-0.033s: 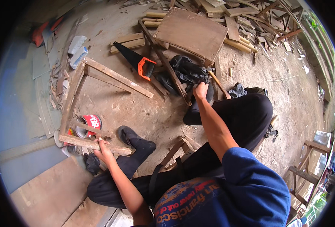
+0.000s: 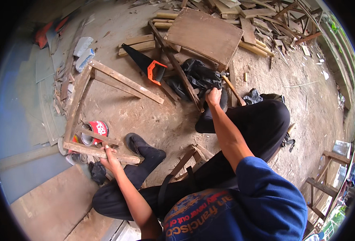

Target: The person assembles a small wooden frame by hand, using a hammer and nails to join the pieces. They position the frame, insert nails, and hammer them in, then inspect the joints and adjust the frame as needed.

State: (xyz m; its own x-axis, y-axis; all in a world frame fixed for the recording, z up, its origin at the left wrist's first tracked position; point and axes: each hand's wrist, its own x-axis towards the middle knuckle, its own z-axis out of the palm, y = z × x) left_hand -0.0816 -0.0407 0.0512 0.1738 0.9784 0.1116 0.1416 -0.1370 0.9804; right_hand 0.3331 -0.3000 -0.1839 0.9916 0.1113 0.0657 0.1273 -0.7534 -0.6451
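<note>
My left hand (image 2: 111,159) is closed round one leg of a wooden frame (image 2: 78,102), which looks like part of a stool or chair and stands tilted on the left. My right hand (image 2: 213,97) reaches forward to a crumpled black plastic bag (image 2: 201,74). Its fingers are curled at the bag's near edge; what they hold, if anything, is hidden. Just right of that hand a hammer (image 2: 233,90) lies with its wooden handle slanting toward my knee. Left of the bag are a dark wooden strip (image 2: 177,66) and a handsaw (image 2: 145,64) with an orange and black handle.
A red can (image 2: 99,129) stands inside the wooden frame's legs. Beyond the bag lies a flat wooden board (image 2: 203,34), with piled scrap wood (image 2: 261,20) behind it. My shoes and bent legs take up the near floor. Wooden stools (image 2: 322,184) stand at the right edge.
</note>
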